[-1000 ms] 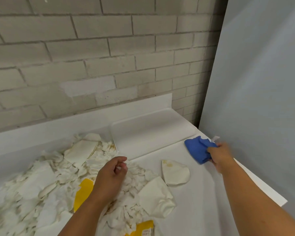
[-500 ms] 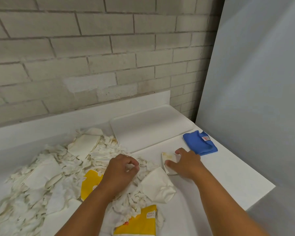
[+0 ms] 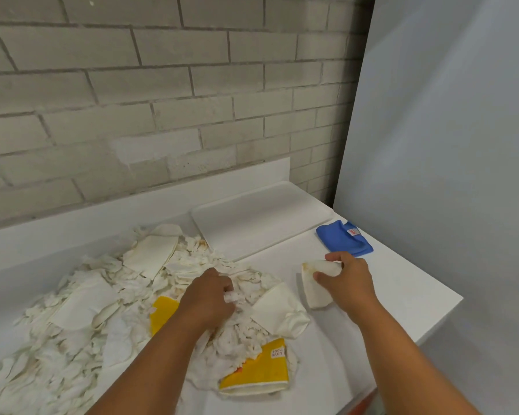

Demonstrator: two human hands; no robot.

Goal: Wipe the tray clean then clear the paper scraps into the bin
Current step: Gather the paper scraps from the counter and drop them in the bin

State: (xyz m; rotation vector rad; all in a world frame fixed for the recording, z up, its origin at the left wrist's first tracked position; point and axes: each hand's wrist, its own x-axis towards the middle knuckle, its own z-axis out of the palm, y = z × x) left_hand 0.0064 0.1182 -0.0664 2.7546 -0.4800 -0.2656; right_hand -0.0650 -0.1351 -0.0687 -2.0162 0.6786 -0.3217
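Observation:
A large heap of torn white paper scraps (image 3: 81,298) covers the left and middle of the white counter (image 3: 402,295), with yellow printed pieces (image 3: 258,372) among them. My left hand (image 3: 207,298) digs into the heap, fingers curled around small scraps. My right hand (image 3: 346,280) grips a stained white paper piece (image 3: 313,290) lifted at the heap's right edge. The white tray (image 3: 258,217) lies bare against the back wall. A folded blue cloth (image 3: 343,238) rests to the tray's right, beyond my right hand.
A brick wall runs along the back and a grey panel (image 3: 447,145) closes the right side. The counter's right edge drops off near my right forearm. No bin is in view.
My right hand let go of the blue cloth, moved left and picked up the stained paper piece. My left hand dropped into the heap and closed on scraps.

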